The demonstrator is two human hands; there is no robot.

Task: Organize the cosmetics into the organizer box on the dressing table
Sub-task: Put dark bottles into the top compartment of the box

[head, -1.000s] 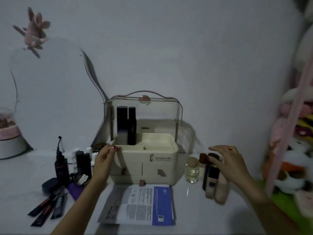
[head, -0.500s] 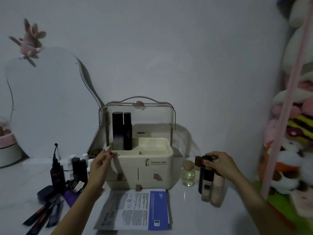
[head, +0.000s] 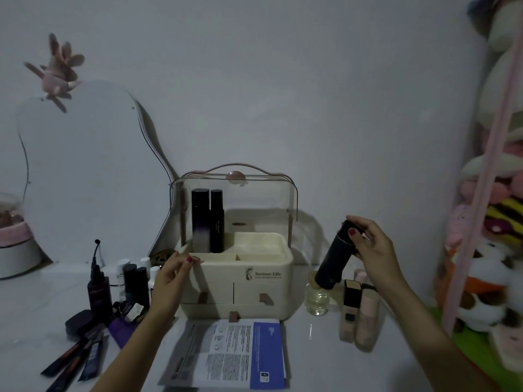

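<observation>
A cream organizer box (head: 249,281) with a raised clear lid stands at the middle of the white dressing table. Two tall dark bottles (head: 208,222) stand upright in its left rear compartment. My left hand (head: 172,275) rests its fingertips on the box's left top edge. My right hand (head: 373,247) holds a black cylindrical bottle (head: 334,260) by its cap, tilted, in the air to the right of the box. Below it stand foundation bottles (head: 358,312) and a small clear glass bottle (head: 317,297).
A cluster of dark bottles, tubes and pencils (head: 113,301) lies left of the box. A printed leaflet (head: 226,353) lies in front of it. A curved mirror (head: 79,171) leans on the wall at left. Plush toys (head: 495,250) fill the right edge.
My right hand has lifted the black bottle off the table, out of the group at right, and tilted it. My left hand stays on the box's edge.
</observation>
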